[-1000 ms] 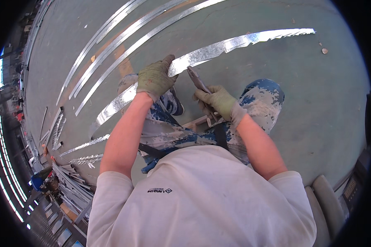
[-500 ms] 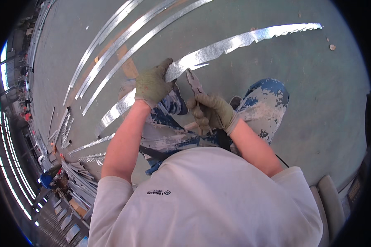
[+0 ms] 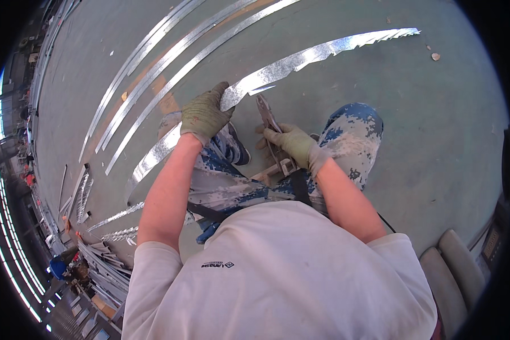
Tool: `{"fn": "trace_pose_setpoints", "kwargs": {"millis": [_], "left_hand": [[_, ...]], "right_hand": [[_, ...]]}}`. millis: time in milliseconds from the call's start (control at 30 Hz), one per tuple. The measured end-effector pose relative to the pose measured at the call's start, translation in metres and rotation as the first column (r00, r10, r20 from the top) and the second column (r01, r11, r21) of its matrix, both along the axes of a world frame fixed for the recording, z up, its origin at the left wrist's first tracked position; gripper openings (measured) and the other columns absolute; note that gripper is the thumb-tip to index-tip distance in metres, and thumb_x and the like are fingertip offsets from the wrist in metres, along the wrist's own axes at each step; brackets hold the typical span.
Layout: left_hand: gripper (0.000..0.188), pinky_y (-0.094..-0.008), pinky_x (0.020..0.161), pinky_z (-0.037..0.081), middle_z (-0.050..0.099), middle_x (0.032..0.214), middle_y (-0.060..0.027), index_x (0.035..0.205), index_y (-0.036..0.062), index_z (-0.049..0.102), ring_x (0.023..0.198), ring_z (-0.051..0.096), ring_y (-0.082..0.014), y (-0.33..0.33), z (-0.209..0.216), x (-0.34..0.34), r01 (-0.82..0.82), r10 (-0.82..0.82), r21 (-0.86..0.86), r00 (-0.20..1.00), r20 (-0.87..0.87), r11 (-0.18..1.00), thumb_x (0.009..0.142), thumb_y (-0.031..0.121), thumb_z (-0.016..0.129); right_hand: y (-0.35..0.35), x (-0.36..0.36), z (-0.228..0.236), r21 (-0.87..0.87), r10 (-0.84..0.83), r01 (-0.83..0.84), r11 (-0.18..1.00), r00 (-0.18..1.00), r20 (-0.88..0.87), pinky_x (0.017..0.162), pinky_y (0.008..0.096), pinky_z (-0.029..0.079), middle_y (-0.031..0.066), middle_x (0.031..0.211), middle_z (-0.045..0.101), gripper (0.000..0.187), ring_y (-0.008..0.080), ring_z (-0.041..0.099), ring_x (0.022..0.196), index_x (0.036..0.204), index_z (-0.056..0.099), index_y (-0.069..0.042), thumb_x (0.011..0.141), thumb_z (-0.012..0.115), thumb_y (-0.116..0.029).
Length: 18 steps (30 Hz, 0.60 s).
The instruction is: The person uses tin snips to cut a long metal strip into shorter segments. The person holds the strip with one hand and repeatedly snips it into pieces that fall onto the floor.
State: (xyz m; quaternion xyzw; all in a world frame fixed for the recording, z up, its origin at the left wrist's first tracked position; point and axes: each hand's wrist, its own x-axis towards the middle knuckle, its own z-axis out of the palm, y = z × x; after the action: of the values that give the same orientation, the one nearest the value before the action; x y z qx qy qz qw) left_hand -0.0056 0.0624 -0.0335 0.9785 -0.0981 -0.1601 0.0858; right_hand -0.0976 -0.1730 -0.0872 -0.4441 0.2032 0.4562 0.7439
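Observation:
My left hand (image 3: 205, 115), in an olive work glove, grips a long shiny sheet-metal strip (image 3: 277, 69) with its fingers closed round it. The strip curves from beside my left leg up to the far right. Its near-side edge is cut into small teeth toward the far end, and a thin flap (image 3: 262, 89) sticks out nearer my hand. A metal plier-like hand tool (image 3: 266, 112) is in my gloved right hand (image 3: 293, 145). Its narrow jaws point up just below the flap, apart from the strip. Whether it is snips or pliers I cannot tell.
Several similar metal strips (image 3: 170, 88) lie on the green-grey floor (image 3: 425, 124) at the far left. Toothed strips (image 3: 119, 233) and stacked metal profiles (image 3: 105, 266) are at the left. Small debris (image 3: 435, 56) lies far right; grey cushions (image 3: 447, 277) are at the lower right.
The view has shifted, so the floor and the strip appear further left. My right hand and the tool have moved slightly right relative to the flap. My left hand keeps its grip.

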Motion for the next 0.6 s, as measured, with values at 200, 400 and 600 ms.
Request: {"fn": "trace_pose_setpoints", "kwargs": {"millis": [200, 400, 600], "left_hand": [[0.066, -0.0464, 0.099, 0.056, 0.075, 0.126, -0.0176, 0.149, 0.0171, 0.06, 0.119, 0.071, -0.0363, -0.003, 0.002, 0.002, -0.009, 0.009, 0.025, 0.999, -0.033, 1.0, 0.091, 0.045, 0.075], [0.067, -0.0457, 0.1, 0.056, 0.075, 0.126, -0.0177, 0.151, 0.0171, 0.059, 0.119, 0.071, -0.0364, 0.003, -0.005, 0.001, 0.011, -0.01, 0.032, 1.0, -0.011, 0.999, 0.093, 0.045, 0.074], [0.067, -0.0473, 0.103, 0.055, 0.075, 0.129, -0.017, 0.152, 0.0191, 0.058, 0.12, 0.071, -0.0363, 0.001, -0.002, 0.001, -0.007, 0.007, -0.003, 0.999, -0.047, 1.0, 0.09, 0.04, 0.074]], "right_hand": [[0.006, 0.0, -0.012, -0.056, -0.008, 0.018, 0.998, 0.986, 0.166, 0.073, 0.0377, 0.06, 0.009, 0.11, 0.073, 0.045, 0.0193, 0.07, 0.089, 0.141, 0.063, -0.007, 0.109, 0.066, -0.038], [0.01, 0.007, 0.0, -0.142, 0.042, -0.027, 0.989, 0.994, 0.105, 0.07, 0.033, 0.058, 0.0046, 0.095, 0.07, 0.04, 0.0149, 0.066, 0.076, 0.14, 0.064, -0.007, 0.109, 0.066, -0.033], [0.0, 0.002, -0.003, 0.178, -0.096, 0.101, 0.979, 0.995, -0.036, 0.055, 0.0267, 0.045, -0.0003, 0.083, 0.061, 0.032, 0.0098, 0.056, 0.064, 0.127, 0.067, -0.007, 0.104, 0.072, -0.028]]}}
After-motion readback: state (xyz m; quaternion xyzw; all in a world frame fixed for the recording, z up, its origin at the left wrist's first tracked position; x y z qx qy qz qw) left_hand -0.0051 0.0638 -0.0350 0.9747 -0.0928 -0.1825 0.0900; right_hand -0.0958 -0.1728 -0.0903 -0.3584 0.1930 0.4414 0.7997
